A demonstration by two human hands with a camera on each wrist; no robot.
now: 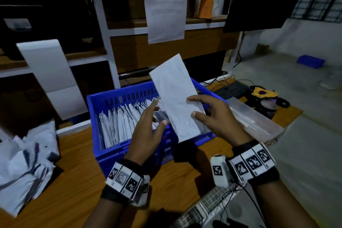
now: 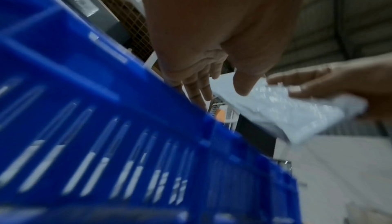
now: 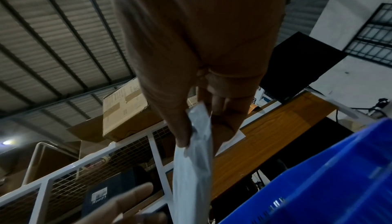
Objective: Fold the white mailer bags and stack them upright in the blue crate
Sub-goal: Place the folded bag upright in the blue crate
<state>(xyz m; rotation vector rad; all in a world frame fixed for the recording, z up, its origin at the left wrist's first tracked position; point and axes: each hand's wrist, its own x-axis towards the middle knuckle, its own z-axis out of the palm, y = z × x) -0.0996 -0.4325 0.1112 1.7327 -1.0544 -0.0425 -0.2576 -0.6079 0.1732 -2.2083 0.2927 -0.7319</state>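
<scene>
A folded white mailer bag [image 1: 176,96] is held tilted above the blue crate [image 1: 118,96], gripped by my right hand [image 1: 212,116] with the thumb on its front and the fingers behind. The same bag [image 3: 194,157] hangs edge-on from that thumb in the right wrist view. My left hand [image 1: 148,126] hovers just left of the bag over the crate, fingers straight and spread, holding nothing; in the left wrist view its fingers [image 2: 197,85] point past the crate wall [image 2: 106,127] toward the bag [image 2: 286,110]. Several folded bags [image 1: 122,122] stand upright inside the crate.
A heap of unfolded white bags [image 1: 26,168] lies at the left on the wooden table [image 1: 74,181]. A clear plastic box [image 1: 255,122] sits right of the crate, with a keyboard [image 1: 231,89] and a tape dispenser [image 1: 264,94] beyond. A white shelf frame [image 1: 103,29] rises behind.
</scene>
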